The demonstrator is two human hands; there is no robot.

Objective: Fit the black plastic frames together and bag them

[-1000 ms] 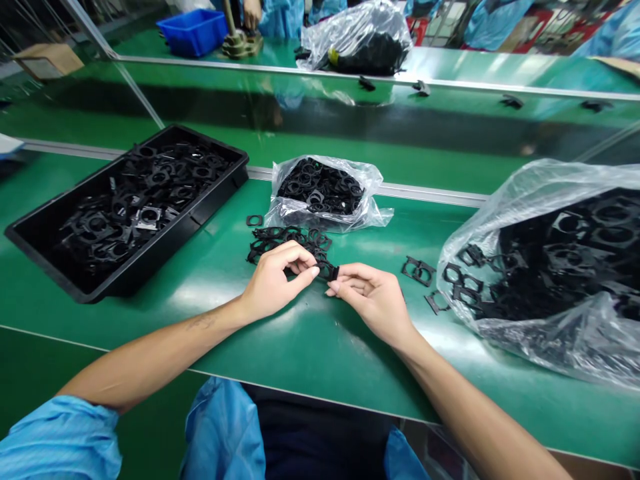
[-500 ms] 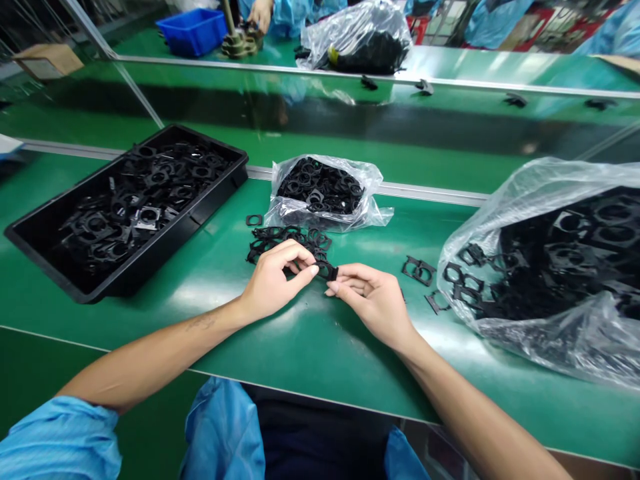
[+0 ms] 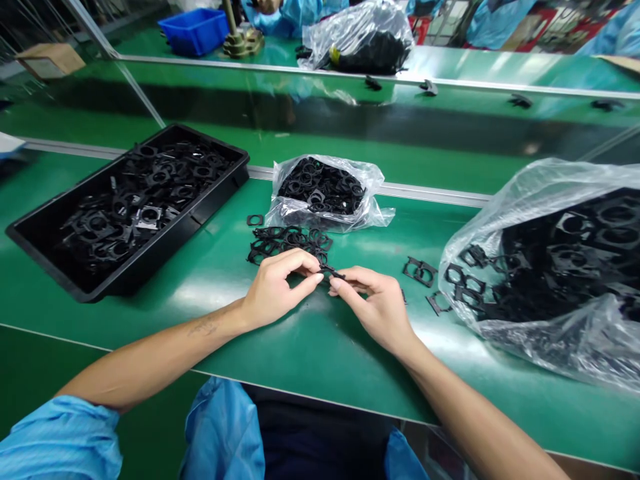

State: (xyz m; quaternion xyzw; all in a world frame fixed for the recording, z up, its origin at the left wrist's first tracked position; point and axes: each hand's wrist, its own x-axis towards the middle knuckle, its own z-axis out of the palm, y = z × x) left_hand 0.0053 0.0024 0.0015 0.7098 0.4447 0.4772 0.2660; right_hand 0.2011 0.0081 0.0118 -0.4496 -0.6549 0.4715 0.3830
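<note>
My left hand [image 3: 277, 287] and my right hand [image 3: 373, 300] meet over the green table, both pinching one small black plastic frame part [image 3: 331, 271] between their fingertips. Just beyond my fingers lies a loose pile of the same black frame parts [image 3: 285, 241]. Behind that pile sits a small clear bag of black parts [image 3: 323, 193]. The part in my fingers is mostly hidden by them.
A black tray [image 3: 45, 230] with several black parts stands at the left. A large clear bag of parts [image 3: 555, 267] lies at the right, with loose parts [image 3: 420, 270] beside it. Beyond the rail are a blue bin [image 3: 193, 30], another bag [image 3: 360, 37] and co-workers in blue.
My fingers have shifted slightly and the black part between them has turned flatter. A co-worker's hand at the far bench has drawn back.
</note>
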